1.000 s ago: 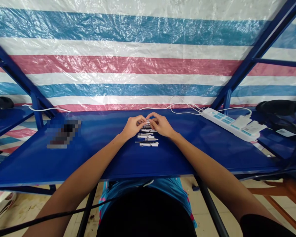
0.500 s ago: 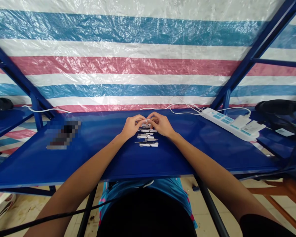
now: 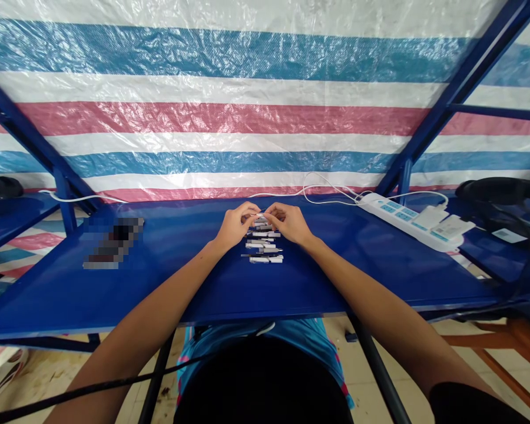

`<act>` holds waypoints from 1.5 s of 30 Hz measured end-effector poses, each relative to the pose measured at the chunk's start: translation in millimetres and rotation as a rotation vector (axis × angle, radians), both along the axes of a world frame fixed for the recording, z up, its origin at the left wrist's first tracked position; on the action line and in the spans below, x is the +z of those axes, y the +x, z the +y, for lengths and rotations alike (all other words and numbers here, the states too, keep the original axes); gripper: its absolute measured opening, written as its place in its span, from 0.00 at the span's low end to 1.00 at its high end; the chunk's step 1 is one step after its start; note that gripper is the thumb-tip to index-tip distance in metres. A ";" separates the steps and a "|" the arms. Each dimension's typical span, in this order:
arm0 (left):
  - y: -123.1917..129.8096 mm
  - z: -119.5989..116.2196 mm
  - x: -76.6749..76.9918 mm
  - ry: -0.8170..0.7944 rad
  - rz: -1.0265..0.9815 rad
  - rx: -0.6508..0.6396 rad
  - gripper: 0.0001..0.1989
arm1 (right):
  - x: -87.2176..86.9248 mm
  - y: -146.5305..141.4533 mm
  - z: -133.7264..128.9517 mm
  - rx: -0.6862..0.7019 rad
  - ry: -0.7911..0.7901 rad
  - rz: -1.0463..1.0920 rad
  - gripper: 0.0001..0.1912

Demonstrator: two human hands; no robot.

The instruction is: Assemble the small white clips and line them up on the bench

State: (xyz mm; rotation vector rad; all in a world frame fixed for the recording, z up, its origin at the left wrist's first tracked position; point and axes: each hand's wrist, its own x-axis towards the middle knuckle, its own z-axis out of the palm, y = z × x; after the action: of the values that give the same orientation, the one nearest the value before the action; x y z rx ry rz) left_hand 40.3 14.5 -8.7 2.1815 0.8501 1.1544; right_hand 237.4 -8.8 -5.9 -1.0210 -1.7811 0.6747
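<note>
far left, a black object (image 3: 0, 191) lies on a low blue shelf (image 3: 13, 221), and a striped plastic tarp (image 3: 247, 121) in blue, white and pink hangs behind everything. the long blue table (image 3: 189, 288) runs across the view. toward its left end lies a dark object (image 3: 112, 242), too blurred to tell what it is.

near the middle, the left hand (image 3: 235, 226) reaches in from the near edge, its fingers curled toward the top of a short stack of small white-and-black parts (image 3: 261, 242). these lie crosswise in a neat column on the table, one above the other. the right hand (image 3: 289, 224) mirrors it from the other side, so the two hands form a narrow gap just over the topmost parts, their fingertips almost meeting. whether they are gripping a piece is too small to tell.

to the right, a white cable (image 3: 327, 191) loops along the table's far edge into a white power strip (image 3: 406, 221), which has two white adapters (image 3: 446, 227) plugged in. farther right, a round black object (image 3: 503, 197) sits on another blue shelf (image 3: 477, 259).
</note>
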 end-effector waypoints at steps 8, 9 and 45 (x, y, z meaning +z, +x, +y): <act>1.6 -3.5 0.9 0.041 0.055 -0.021 0.05 | -2.5 0.6 2.4 -0.003 0.008 -0.043 0.14; 1.6 -3.8 1.3 0.047 0.061 -0.022 0.05 | -2.9 0.6 2.7 -0.004 0.013 -0.051 0.13; -11.5 17.3 -3.9 0.160 0.495 0.146 0.18 | 3.3 4.7 1.8 -0.178 0.092 -0.086 0.11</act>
State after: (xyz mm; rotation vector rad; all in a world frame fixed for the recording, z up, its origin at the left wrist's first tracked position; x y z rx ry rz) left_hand 28.8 31.8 -12.5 2.6283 1.1693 0.7705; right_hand 242.1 -7.0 -2.6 -1.1443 -1.7533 0.4404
